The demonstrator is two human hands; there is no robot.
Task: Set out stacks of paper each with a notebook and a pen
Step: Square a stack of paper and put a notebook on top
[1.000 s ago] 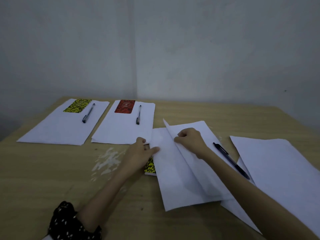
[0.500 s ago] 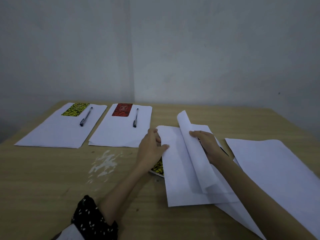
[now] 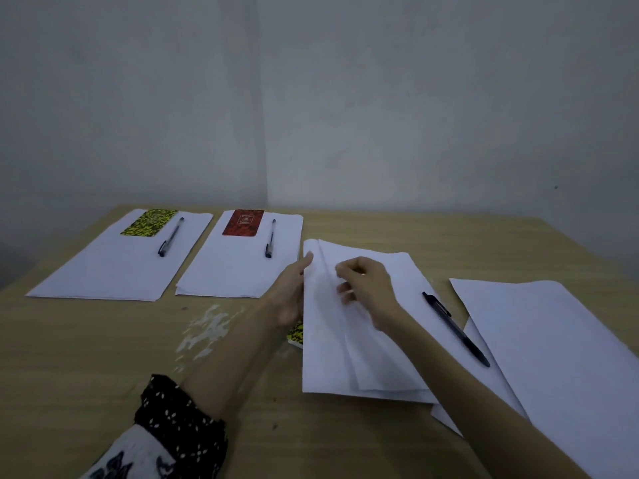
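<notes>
At centre frame our left hand (image 3: pixel 292 293) braces the loose white paper sheets (image 3: pixel 359 340) open-palmed while our right hand (image 3: pixel 363 288) pinches a sheet, so we should square them clear of the half-buried yellow patterned notebook (image 3: pixel 296 335) and dark pen (image 3: pixel 454 328).

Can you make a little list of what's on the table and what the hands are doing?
finished sets: two
far-left set: paper stack, yellow notebook, pen
next set: paper stack, red notebook, pen
left hand: steadying the middle stack
right hand: on its sheets
half-hidden: yellow notebook
loose pen: on paper
spare paper: right
</notes>
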